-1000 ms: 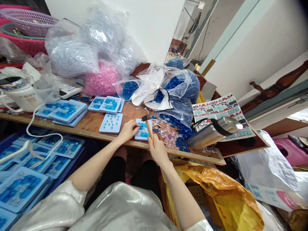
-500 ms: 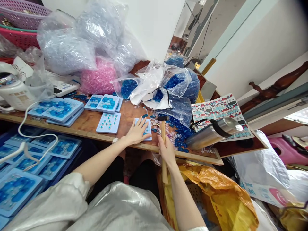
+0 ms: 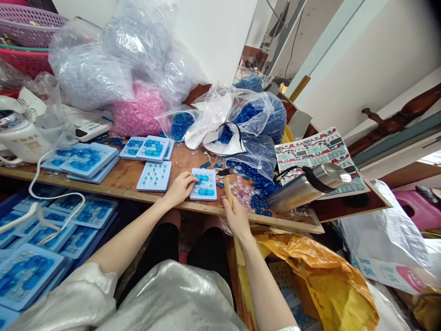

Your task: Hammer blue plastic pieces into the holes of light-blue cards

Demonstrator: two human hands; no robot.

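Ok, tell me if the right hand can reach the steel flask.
Probably yes: only loose blue beads lie between the right hand and the steel flask, though it holds a hammer to set down first.

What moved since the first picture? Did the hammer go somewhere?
Yes! The wooden hammer swung right, off the blue tray, and its handle now pokes out below the right hand, which kept hold. The left hand lay flat on that tray, then drew back to its left edge. The next tray and the plastic bags of blue pieces stayed put.

Steel thermos (image 3: 308, 187) and bead bags (image 3: 255, 156) blocking the right hand (image 3: 237, 216)
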